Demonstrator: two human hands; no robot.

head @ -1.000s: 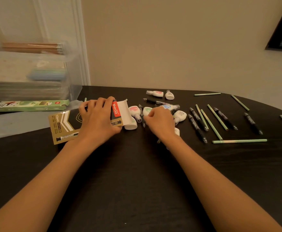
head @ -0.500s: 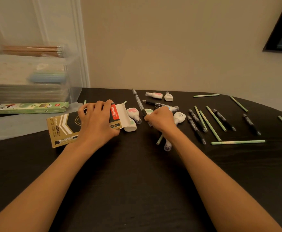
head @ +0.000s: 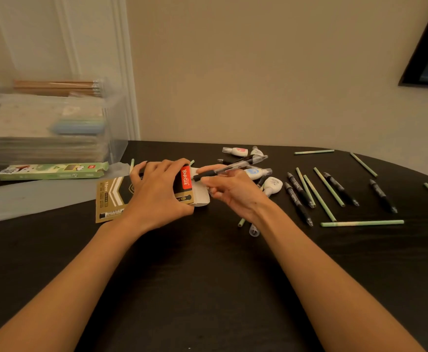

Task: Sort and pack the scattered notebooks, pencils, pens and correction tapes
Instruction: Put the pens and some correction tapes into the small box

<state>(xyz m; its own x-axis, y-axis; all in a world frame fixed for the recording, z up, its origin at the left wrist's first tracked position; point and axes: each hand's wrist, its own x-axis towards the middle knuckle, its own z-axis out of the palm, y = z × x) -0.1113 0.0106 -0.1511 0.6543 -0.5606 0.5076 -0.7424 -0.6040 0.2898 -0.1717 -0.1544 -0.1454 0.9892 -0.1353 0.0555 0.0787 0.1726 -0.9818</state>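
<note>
Head view: the right hand [head: 233, 191] pinches a slim pen [head: 229, 168] with a clear barrel and black rubber grip between thumb and fingertips, the pen lying nearly level with its grip end at the open mouth of the pen box [head: 141, 193]. The left hand [head: 157, 191] is closed over that flat cardboard box, gold and black with a red label, pressing it on the table [head: 207, 288], whose top is dark with a faint wood grain and a rounded edge. The box's white flap stands open toward the right hand. Just behind the right hand lie rounded white plastic correction tapes [head: 274, 185], partly hidden by the fingers. To the right, thin green pencils [head: 328, 186] and more black pens [head: 298, 200] lie scattered and crossing, one long pencil lying crosswise near the front. On the left a long green pencil box [head: 52, 171] lies before a clear plastic bin [head: 50, 128] that holds stacked notebooks [head: 40, 148], with wooden pencils lying on top of it.
</note>
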